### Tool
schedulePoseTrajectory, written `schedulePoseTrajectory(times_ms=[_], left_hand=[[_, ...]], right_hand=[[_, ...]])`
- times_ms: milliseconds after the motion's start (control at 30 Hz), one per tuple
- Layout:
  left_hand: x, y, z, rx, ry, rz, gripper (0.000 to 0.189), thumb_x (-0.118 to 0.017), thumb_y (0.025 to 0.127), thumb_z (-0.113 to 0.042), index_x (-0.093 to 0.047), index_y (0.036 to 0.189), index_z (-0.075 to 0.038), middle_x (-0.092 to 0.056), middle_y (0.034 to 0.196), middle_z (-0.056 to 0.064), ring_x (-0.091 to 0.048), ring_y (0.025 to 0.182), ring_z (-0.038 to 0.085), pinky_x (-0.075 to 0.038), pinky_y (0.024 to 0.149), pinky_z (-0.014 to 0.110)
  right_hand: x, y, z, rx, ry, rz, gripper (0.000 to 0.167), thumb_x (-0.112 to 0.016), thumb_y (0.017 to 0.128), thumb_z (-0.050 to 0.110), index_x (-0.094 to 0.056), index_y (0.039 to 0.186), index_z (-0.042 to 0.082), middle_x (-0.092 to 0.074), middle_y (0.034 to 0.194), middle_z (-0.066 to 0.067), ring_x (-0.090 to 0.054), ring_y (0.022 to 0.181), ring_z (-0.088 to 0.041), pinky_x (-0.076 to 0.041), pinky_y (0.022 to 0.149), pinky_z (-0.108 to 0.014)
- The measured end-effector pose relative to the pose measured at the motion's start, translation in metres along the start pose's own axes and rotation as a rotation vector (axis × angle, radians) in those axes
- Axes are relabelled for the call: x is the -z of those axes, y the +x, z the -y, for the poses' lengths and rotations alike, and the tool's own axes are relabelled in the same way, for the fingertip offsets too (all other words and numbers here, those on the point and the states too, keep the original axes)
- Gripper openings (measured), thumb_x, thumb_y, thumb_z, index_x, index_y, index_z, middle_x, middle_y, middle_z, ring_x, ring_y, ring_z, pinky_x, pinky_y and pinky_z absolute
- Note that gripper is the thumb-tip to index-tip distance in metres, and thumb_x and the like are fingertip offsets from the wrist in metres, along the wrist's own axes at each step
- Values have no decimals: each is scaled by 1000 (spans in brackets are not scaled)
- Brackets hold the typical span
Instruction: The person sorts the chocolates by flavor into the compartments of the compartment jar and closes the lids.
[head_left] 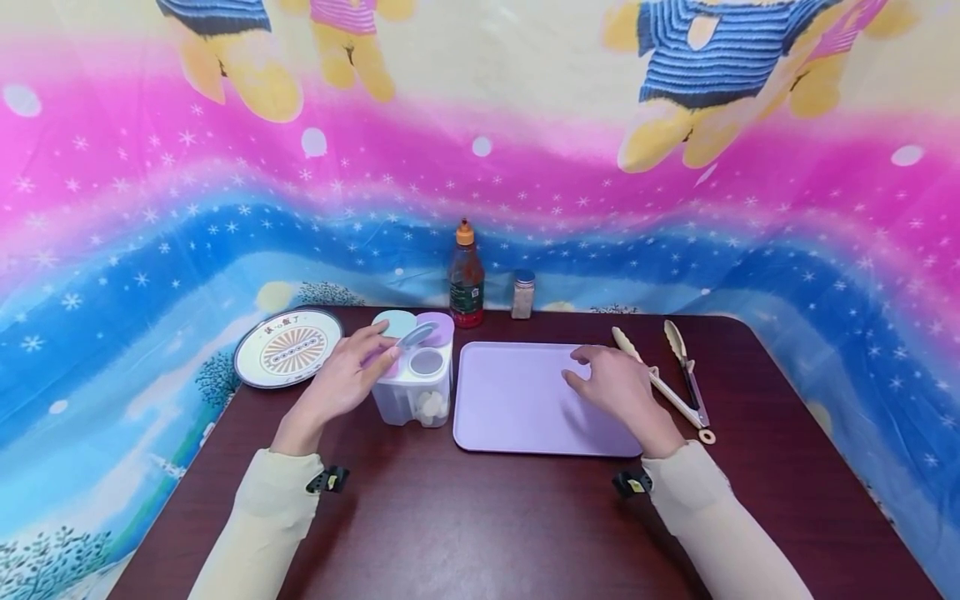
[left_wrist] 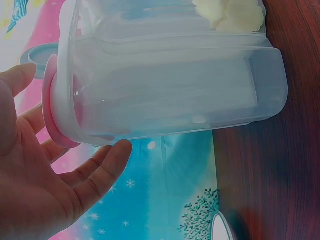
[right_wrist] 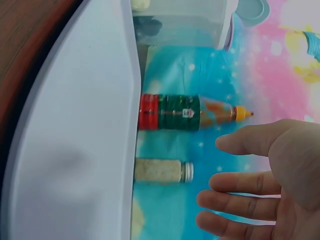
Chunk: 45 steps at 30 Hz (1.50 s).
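Observation:
On the left of the table stands a clear storage container with a white top and mint, purple and pink round lids. Its blue-grey lid is raised beside a round opening, and pale pieces lie in the compartment at the front right. My left hand is at the container's top, thumb touching the raised lid and the other fingers spread loosely by the pink lid. Over the right part of a lilac tray hovers my right hand, fingers relaxed, nothing in it.
Behind the tray stand a sauce bottle with an orange cap and a small seasoning jar. A round plate leans at the back left. Cream-coloured tongs and metal-and-black tongs lie right of the tray. A printed curtain surrounds the table.

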<state>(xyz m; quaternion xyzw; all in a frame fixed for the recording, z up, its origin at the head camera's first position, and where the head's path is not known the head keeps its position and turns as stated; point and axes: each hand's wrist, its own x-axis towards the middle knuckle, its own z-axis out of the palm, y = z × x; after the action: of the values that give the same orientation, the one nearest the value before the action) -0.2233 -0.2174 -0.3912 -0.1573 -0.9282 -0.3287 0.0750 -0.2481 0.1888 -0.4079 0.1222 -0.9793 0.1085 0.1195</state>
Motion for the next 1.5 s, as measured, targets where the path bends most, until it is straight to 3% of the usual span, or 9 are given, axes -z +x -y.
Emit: schedulePoseTrajectory(times_ms=[267, 533, 1500], left_hand=[[2, 0, 0, -16, 8, -10, 42, -48, 104, -42, -69, 124, -11, -40, 159, 13, -34, 145, 43, -25, 118, 59], [3, 1, -1, -14, 8, -8, 43, -48, 104, -43, -68, 125, -11, -40, 159, 13, -34, 145, 43, -26, 118, 59], [0, 0, 0, 9, -7, 1, 44, -48, 104, -45, -67, 127, -13, -39, 160, 10, -32, 147, 42, -25, 118, 59]], right_hand=[[5, 6, 19, 81, 12, -40, 39, -73, 86, 44, -74, 114, 18, -76, 104, -4, -71, 87, -24, -51, 57, -39], [11, 11, 40, 165, 82, -22, 38, -72, 87, 44, -73, 115, 17, -76, 105, -3, -72, 91, -19, -55, 71, -42], [15, 36, 97, 284, 283, 74, 40, -70, 90, 42, -70, 123, 19, -74, 113, -1, -70, 99, -22, -55, 82, -43]])
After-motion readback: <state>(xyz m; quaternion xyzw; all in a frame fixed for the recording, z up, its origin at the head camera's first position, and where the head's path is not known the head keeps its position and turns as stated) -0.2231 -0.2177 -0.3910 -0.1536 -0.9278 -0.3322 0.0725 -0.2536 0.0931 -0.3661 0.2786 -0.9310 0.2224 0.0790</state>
